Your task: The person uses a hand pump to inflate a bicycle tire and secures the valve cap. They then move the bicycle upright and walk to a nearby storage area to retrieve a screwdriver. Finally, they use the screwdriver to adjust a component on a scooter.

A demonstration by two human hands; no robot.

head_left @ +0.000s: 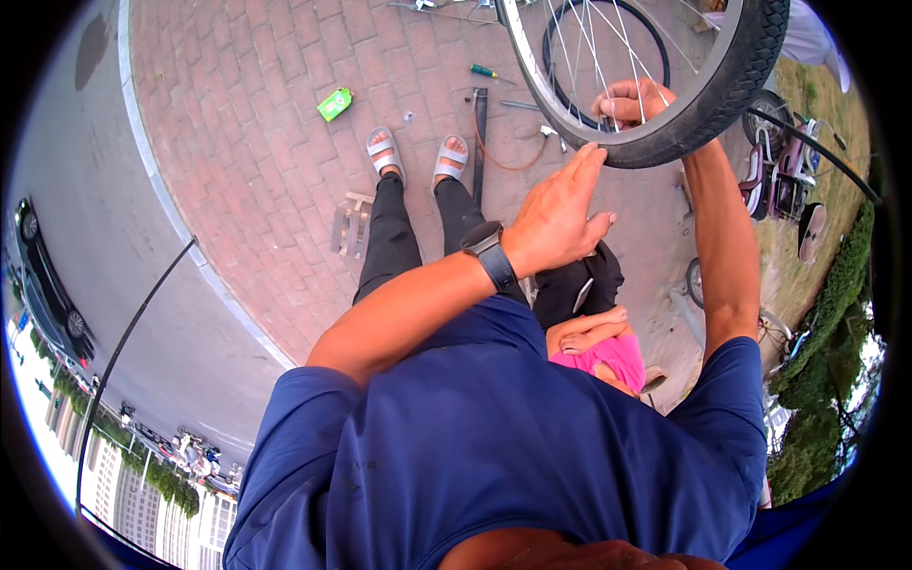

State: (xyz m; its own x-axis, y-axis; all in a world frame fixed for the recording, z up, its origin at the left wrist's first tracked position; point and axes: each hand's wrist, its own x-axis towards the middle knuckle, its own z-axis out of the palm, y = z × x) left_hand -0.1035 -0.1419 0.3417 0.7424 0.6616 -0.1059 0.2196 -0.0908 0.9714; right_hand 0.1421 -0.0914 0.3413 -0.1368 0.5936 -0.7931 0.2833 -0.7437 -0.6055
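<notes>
A bicycle wheel (638, 150) with a black knobbly tyre, a silver rim and thin spokes stands up at the top right. My left hand (562, 207), with a dark watch on its wrist, lies stretched out against the lower outer side of the tyre, fingertips touching it. My right hand (635, 101) reaches behind the tyre and shows between the spokes by the inner side of the rim. Its thumb and fingers are bent together there; what they pinch, perhaps the valve, is too small to make out.
On the brick paving lie a green-handled screwdriver (484, 71), a green packet (335, 104) and a long dark bar (480, 147). A black ring (668, 59) shows through the wheel. A small wooden stool (351, 225) and a seated person in pink (608, 359) are near me.
</notes>
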